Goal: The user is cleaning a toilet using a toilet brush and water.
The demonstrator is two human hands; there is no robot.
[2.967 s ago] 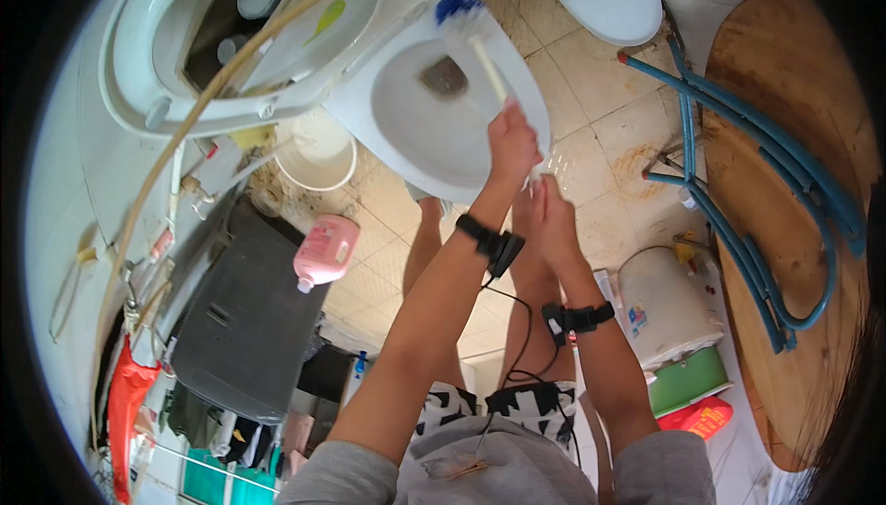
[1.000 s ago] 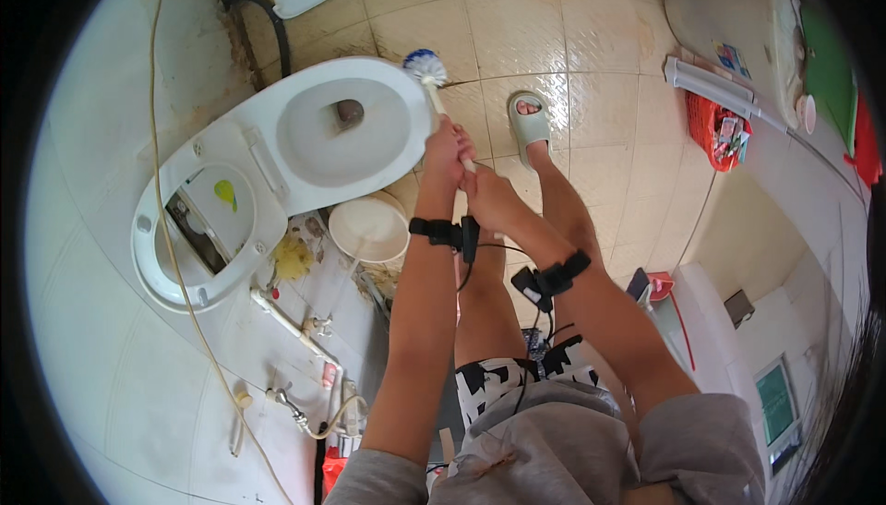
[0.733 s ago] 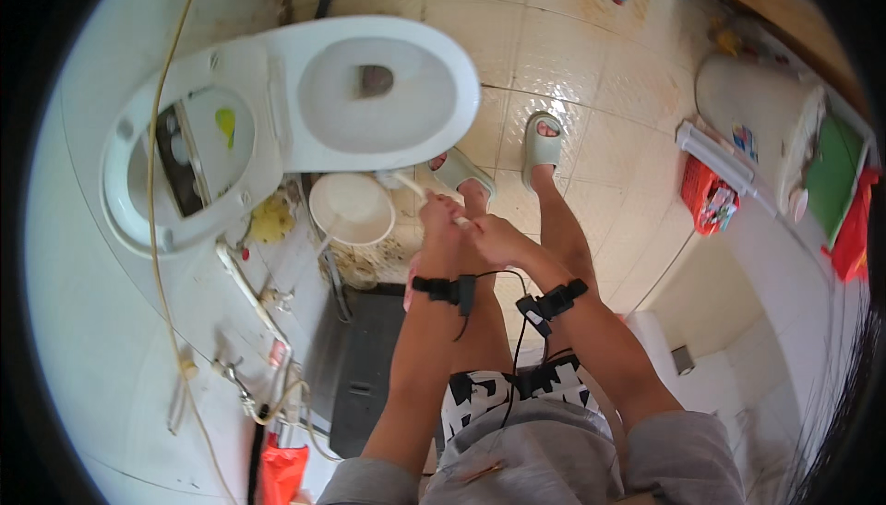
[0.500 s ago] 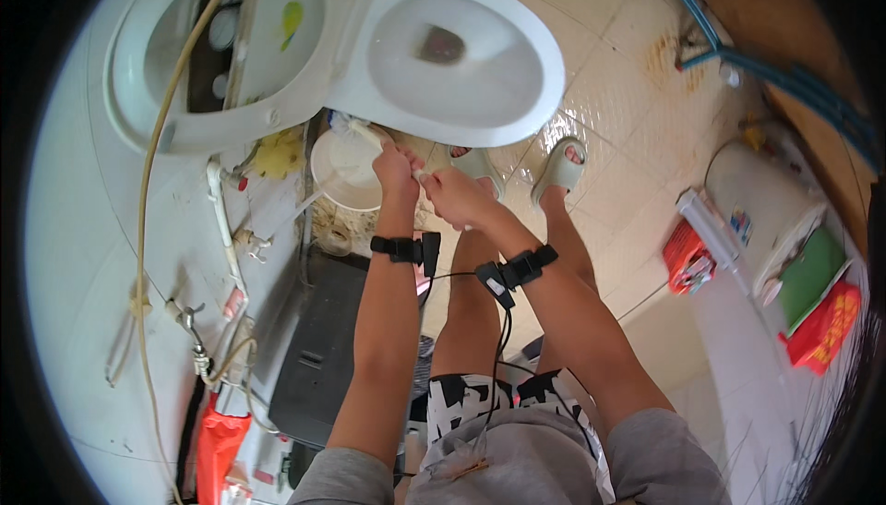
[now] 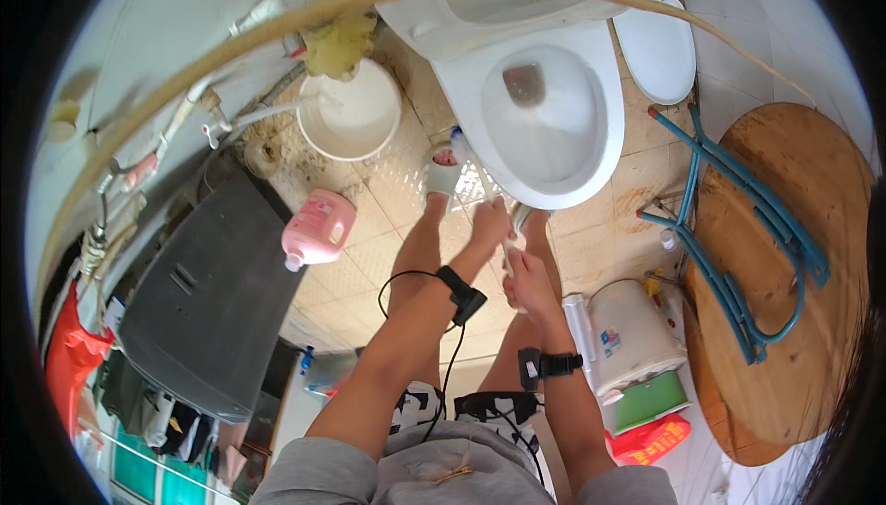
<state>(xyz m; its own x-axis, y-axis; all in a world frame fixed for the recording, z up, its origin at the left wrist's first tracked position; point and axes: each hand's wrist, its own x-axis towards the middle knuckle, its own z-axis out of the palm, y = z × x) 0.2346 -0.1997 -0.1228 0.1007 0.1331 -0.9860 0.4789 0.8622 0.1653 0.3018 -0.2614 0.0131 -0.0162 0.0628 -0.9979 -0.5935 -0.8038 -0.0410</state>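
Observation:
Both of my hands grip the pale handle of a long brush [image 5: 480, 175]. My left hand [image 5: 492, 222] is closed around it higher up, and my right hand [image 5: 528, 282] closes on the end nearer me. The blue-and-white head of the brush is beside the left outer edge of the white toilet bowl [image 5: 604, 126], above my left foot; whether it touches the bowl I cannot tell. Brown-tinged water shows in the bowl's drain, and the seat and lid stand raised. A white bucket [image 5: 395, 90] stands left of the toilet, under a thin tap pipe.
A pink bottle [image 5: 320, 226] stands by a dark grey panel [image 5: 203, 293] on the left. A yellow hose [image 5: 295, 20] arcs across the top. To the right are a folding table [image 5: 766, 320] with blue legs and a white bin [image 5: 637, 334]. The tiled floor [image 5: 406, 168] is wet.
My hands and the brush have moved from beside the bucket toward the toilet's front left side. The view has turned, showing the pink bottle and more of the folding table.

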